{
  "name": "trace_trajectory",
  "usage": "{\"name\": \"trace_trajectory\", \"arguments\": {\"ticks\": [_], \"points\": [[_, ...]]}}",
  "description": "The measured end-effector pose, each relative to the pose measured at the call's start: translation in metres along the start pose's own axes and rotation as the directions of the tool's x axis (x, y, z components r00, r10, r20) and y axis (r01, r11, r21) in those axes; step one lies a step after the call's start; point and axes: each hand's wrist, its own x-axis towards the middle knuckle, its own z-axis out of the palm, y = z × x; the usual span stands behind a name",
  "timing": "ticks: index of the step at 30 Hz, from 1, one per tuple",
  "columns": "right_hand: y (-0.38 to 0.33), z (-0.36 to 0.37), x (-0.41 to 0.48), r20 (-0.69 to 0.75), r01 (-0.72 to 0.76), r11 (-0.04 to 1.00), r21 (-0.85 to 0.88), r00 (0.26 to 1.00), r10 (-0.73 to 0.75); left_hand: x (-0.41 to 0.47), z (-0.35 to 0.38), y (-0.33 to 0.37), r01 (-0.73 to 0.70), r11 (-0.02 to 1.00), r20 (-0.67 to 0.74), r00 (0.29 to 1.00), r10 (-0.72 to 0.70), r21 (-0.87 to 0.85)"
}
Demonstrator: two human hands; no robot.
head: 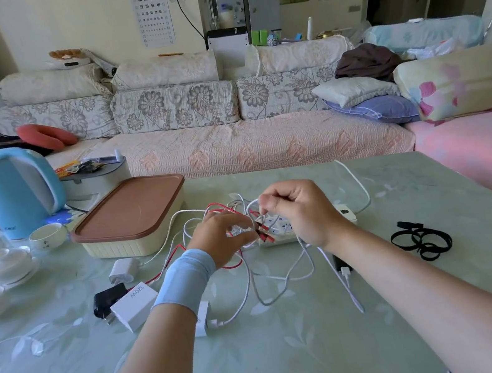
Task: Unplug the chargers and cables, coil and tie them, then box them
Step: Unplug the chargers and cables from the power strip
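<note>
A tangle of white cables [282,278] and a red cable [167,267] lies mid-table over a white power strip [281,227]. My left hand [221,240] pinches the red cable's connector ends just above the strip. My right hand [299,209] pinches a white cable above the strip. Unplugged chargers lie to the left: a small white one [123,270], a black one [108,301], a white 120W brick [134,306] and another white one [204,318] with its cable still in it. A cream box with a brown lid [131,216] stands shut behind them.
Black tie straps [421,239] lie at the right of the green table [269,363]. A blue kettle [15,190] and white tea cups [5,261] stand at the left. A sofa [230,143] runs behind the table.
</note>
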Motion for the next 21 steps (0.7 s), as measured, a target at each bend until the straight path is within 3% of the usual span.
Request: {"name": "trace_trajectory", "arguments": {"ticks": [4,6,9,11,15,18,21], "points": [[0.002,-0.008,0.004,-0.076,-0.044,0.997,0.061,0.996,0.049,0.006,0.004,0.0,0.006,1.0,-0.173,0.985,-0.001,0.029],[0.011,-0.011,0.007,-0.094,-0.129,0.991,-0.037,0.988,0.125,0.007,-0.001,-0.001,0.102,0.994,-0.393,0.913,-0.11,-0.042],[0.021,-0.012,0.006,-0.054,-0.29,0.919,-0.266,0.957,0.286,0.002,-0.013,0.006,0.055,0.977,-0.606,0.777,-0.171,-0.205],[0.02,-0.011,0.006,-0.013,-0.365,0.852,-0.376,0.921,0.389,-0.001,-0.019,0.015,0.023,0.962,-0.598,0.779,-0.189,-0.274],[0.023,-0.011,0.005,-0.059,-0.43,0.683,-0.59,0.867,0.495,-0.003,-0.022,0.012,0.048,0.959,-0.438,0.882,-0.172,-0.28],[0.026,-0.008,-0.001,-0.126,-0.396,0.585,-0.708,0.886,0.447,-0.004,-0.02,0.008,0.059,0.964,-0.308,0.941,-0.14,-0.258],[0.012,-0.003,-0.001,-0.212,-0.37,0.612,-0.699,0.924,0.318,-0.004,-0.018,0.014,0.086,0.969,-0.23,0.963,-0.14,-0.231]]}}
